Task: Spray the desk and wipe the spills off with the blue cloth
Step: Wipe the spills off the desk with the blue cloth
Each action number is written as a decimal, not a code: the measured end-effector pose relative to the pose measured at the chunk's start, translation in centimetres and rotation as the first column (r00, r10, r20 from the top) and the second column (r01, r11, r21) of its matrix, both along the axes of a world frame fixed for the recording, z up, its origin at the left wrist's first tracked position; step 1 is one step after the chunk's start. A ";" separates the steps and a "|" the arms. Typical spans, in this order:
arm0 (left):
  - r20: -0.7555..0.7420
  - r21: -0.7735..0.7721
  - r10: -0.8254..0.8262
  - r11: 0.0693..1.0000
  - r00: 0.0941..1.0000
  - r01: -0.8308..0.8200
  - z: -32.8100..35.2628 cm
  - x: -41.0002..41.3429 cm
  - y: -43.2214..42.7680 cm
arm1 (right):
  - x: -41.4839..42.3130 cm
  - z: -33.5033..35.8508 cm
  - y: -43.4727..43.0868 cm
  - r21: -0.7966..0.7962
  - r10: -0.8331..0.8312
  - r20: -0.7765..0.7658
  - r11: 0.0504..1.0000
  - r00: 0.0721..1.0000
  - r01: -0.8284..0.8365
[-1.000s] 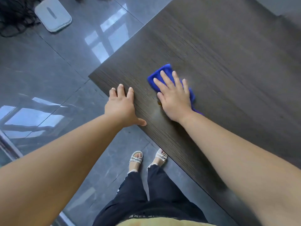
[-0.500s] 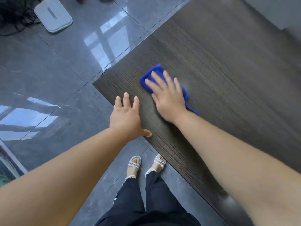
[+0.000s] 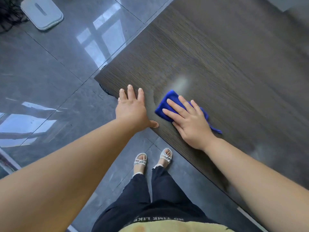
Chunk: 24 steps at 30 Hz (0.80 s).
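Observation:
A folded blue cloth (image 3: pixel 168 102) lies flat on the dark wood-grain desk (image 3: pixel 225 67), close to its near-left corner. My right hand (image 3: pixel 189 121) presses down on the cloth with the fingers spread over it. A pale wet streak (image 3: pixel 181 82) shines on the desk just beyond the cloth. My left hand (image 3: pixel 132 109) rests flat and open on the desk's front edge, left of the cloth, holding nothing. No spray bottle is in view.
The desk's near-left corner (image 3: pixel 100 79) juts over a glossy grey tiled floor (image 3: pixel 50 72). A white flat device (image 3: pixel 42 13) lies on the floor at the far left beside dark cables. My sandalled feet (image 3: pixel 153 159) stand by the desk's front edge.
My right hand has slid the blue cloth toward the desk's front edge, leaving a wet streak behind it. My left hand stays flat on the edge near the corner.

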<state>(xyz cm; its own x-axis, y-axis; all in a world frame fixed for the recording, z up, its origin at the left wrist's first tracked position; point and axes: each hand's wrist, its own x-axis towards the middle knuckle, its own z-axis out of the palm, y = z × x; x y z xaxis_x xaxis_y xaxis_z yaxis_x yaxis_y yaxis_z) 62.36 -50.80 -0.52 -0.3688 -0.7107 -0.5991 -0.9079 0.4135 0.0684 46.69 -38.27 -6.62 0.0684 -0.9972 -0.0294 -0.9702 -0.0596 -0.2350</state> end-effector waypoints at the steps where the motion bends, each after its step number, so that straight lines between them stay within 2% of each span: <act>1: -0.009 -0.001 -0.002 1.000 1.000 0.002 -0.1 0.1 0.0 | -1.8 0.1 1.2 0.003 0.038 -0.020 0.999 0.999 -0.038; 2: -0.017 -0.005 -0.006 1.000 1.000 0.006 -0.2 0.1 0.1 | -3.5 0.1 1.9 0.000 0.009 -0.040 1.000 0.999 -0.009; 4: -0.027 -0.007 -0.001 1.000 1.000 0.001 -0.3 0.3 0.0 | -5.2 0.4 1.2 -0.006 -0.235 -0.044 0.972 0.971 0.235; 6: -0.042 -0.006 0.007 1.000 0.999 -0.007 -0.4 0.5 0.0 | -2.8 0.5 -0.9 -0.002 -0.572 -0.018 0.820 0.820 0.572; 7: -0.049 -0.003 0.009 1.000 0.999 -0.009 -0.5 0.5 0.0 | -0.6 0.5 -1.9 0.010 -0.669 -0.012 0.743 0.743 0.669; 8: -0.058 -0.002 0.006 1.000 0.998 -0.006 -0.5 0.5 0.1 | 1.8 0.3 -2.1 -0.005 -0.688 -0.007 0.725 0.725 0.688; 9: -0.073 -0.002 0.017 1.000 0.997 -0.018 -0.5 0.6 0.2 | 4.0 0.2 -1.9 -0.045 -0.625 0.009 0.779 0.780 0.625; 11: -0.129 0.003 0.058 0.998 0.990 -0.058 -0.5 0.8 0.2 | 5.9 -0.6 1.0 -0.087 -0.356 -0.047 0.932 0.933 0.351; 13: -0.199 0.020 0.072 0.997 0.977 -0.070 -0.5 1.3 0.4 | 4.2 -0.6 4.9 -0.065 -0.157 -0.056 0.986 0.986 0.154; 14: -0.230 0.022 0.066 0.998 0.971 -0.063 -0.5 1.6 0.6 | 2.8 -0.5 6.6 -0.066 -0.125 -0.056 0.990 0.991 0.121; 15: -0.258 0.018 0.049 0.999 0.965 -0.046 -0.6 1.9 0.9 | 1.3 -0.3 8.1 -0.062 -0.155 -0.063 0.987 0.986 0.151; 17: -0.299 -0.006 -0.022 1.000 0.954 0.021 -0.7 2.3 2.2 | -0.3 0.1 9.4 -0.053 -0.393 -0.056 0.919 0.918 0.391; 19: -0.335 -0.034 -0.095 0.995 0.937 0.089 -0.8 2.3 3.6 | 0.8 0.1 7.7 -0.059 -0.687 -0.015 0.726 0.727 0.685; 20: -0.351 -0.036 -0.125 0.992 0.928 0.120 -0.9 2.2 4.5 | 2.4 0.1 6.5 -0.067 -0.781 -0.005 0.624 0.625 0.779; 21: -0.363 -0.037 -0.144 0.989 0.920 0.140 -1.0 2.1 5.2 | 4.1 0.0 5.3 -0.081 -0.811 -0.007 0.583 0.585 0.808; 22: -0.376 -0.038 -0.155 0.988 0.914 0.152 -1.1 2.0 5.9 | 5.7 -0.2 4.6 -0.096 -0.785 -0.008 0.617 0.619 0.781; 24: -0.399 -0.040 -0.155 0.988 0.904 0.152 -1.1 1.8 6.7 | 7.6 -0.7 5.0 -0.109 -0.590 -0.055 0.805 0.805 0.583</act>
<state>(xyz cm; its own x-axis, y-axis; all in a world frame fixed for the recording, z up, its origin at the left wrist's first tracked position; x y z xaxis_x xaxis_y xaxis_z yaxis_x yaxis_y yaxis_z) 64.16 -44.13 -1.65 -0.6812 -0.6301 -0.3728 -0.7302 0.5478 0.4084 54.31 -33.22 -7.30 -0.5294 -0.8450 0.0758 -0.8415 0.5116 -0.1738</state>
